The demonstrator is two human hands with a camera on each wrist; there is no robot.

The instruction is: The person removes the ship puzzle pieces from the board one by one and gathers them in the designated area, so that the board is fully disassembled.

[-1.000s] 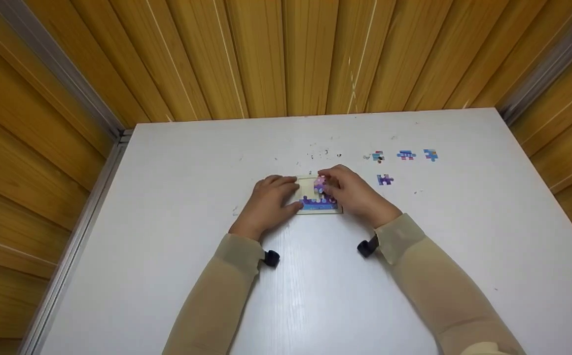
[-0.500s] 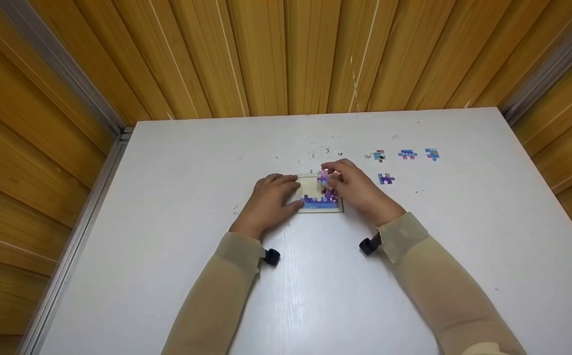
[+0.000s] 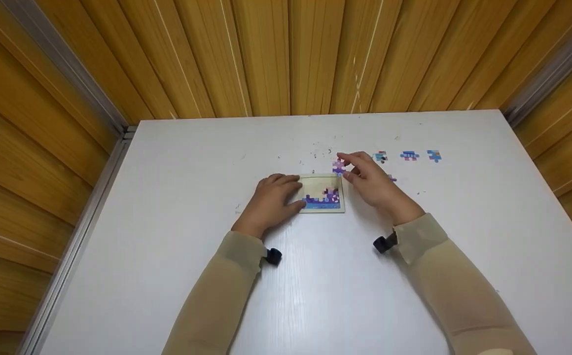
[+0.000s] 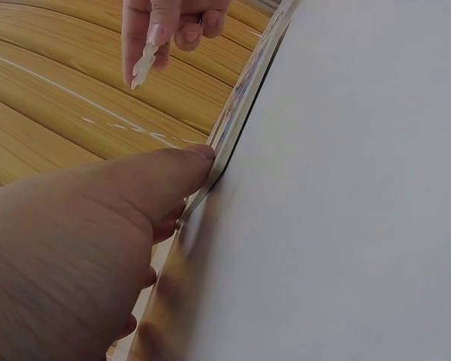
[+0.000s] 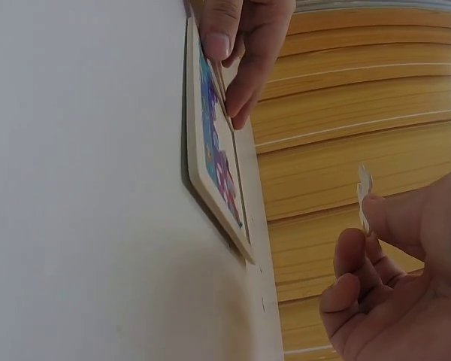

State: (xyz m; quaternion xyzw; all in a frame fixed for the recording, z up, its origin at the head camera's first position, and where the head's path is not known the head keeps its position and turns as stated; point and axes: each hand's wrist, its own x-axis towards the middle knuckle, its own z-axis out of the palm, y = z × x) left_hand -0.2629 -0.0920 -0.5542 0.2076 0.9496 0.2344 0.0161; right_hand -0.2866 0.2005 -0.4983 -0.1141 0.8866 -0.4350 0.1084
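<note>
My right hand (image 3: 372, 180) pinches a pink and purple jigsaw piece (image 3: 338, 167) between thumb and fingers, raised at the far right corner of the puzzle tray. Edge-on, that piece (image 5: 364, 197) shows pale in the right wrist view. The shallow wooden puzzle tray (image 3: 343, 201) lies on the table, with joined blue and purple pieces (image 3: 321, 203) along its near side and a pink patch at the right. Its far left part is bare board. My left hand (image 3: 274, 204) rests on the tray's left side, fingers spread and nearly straight, the thumb (image 4: 177, 171) on the near edge.
Loose jigsaw pieces lie to the right: a teal one (image 3: 381, 157), a blue and pink one (image 3: 409, 156) and a blue one (image 3: 434, 156). A purple piece (image 3: 392, 178) is mostly hidden behind my right hand. Wood-patterned panels (image 3: 266, 59) stand behind the white table (image 3: 315, 296).
My right hand has lifted the pink and purple piece off the tray and moved it right and away, uncovering the tray's right side. My left hand has stayed on the tray.
</note>
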